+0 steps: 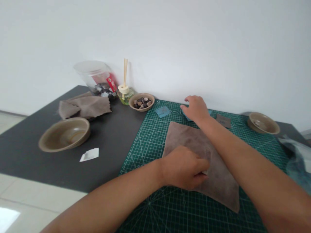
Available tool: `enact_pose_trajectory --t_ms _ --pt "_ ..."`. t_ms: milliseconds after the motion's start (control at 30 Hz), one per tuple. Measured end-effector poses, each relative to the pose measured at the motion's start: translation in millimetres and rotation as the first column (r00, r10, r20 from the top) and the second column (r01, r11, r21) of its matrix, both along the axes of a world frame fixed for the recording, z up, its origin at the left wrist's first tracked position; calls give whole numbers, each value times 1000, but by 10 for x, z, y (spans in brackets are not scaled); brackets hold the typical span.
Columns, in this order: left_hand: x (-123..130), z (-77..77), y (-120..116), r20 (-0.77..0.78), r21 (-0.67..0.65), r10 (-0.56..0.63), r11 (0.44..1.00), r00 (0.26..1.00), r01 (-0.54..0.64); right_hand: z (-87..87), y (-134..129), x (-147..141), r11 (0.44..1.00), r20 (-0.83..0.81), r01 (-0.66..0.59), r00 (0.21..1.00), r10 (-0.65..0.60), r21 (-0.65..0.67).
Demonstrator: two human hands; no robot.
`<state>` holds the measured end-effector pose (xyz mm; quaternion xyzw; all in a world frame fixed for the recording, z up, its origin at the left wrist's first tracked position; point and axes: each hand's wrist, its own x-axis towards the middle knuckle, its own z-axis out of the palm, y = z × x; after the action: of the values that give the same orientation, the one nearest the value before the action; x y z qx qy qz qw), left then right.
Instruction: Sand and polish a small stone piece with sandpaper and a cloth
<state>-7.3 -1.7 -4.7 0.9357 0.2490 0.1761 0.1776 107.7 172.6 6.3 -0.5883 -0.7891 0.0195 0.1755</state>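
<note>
Head view shows the left hand [182, 168] curled, fingers pressed together on a brown cloth [218, 174] lying flat on a green mat [138, 165], any pinch hidden, while the right hand [195, 108] spreads over a blue swatch [187, 118] at the mat's far edge, beside another blue swatch [162, 111]
</note>
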Motion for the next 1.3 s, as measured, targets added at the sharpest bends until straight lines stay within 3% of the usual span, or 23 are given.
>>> enact_pose_trajectory --t_ms 200,333,500,633,700,767,867,933,1033,1200,1300 --pt "-3 0 27 11 19 -43 999 999 43 -58 -66 -752 986 6 -113 993 115 -126" --pt "-32 30 52 19 20 -51 999 999 50 -155 -46 -949 963 -38 -160 987 156 -215" --pt "-34 41 54 30 -15 -60 998 998 60 -20 -135 -812 953 -160 -243 964 215 -183" --pt "-34 38 51 138 -122 2 992 990 15 234 -437 -313 961 -282 -244 938 201 -127" --pt "-38 36 49 216 -184 78 982 973 -38 332 -673 40 977 -489 -194 863 124 -93" --pt "-40 36 49 269 -228 143 970 952 -81 371 -931 388 977 -666 -130 746 -15 -169" --pt "-35 41 62 309 -270 188 957 932 -104 294 -1249 779 916 -900 -208 351 -256 -342" --pt "-25 43 82 345 -348 227 932 911 -100 168 -1362 925 892 -919 -241 196 -342 -383" --pt "-9 25 123 400 -560 342 826 850 -69 -52 -1378 1033 896 -918 -211 158 -363 -391" --pt "-25 -21 187 411 -802 478 594 776 59 -244 -1282 1145 915 -914 -150 228 -336 -374" --pt "-54 5 210 341 -924 574 351 745 153 -221 -1301 1179 924 -892 -105 319 -319 -368"
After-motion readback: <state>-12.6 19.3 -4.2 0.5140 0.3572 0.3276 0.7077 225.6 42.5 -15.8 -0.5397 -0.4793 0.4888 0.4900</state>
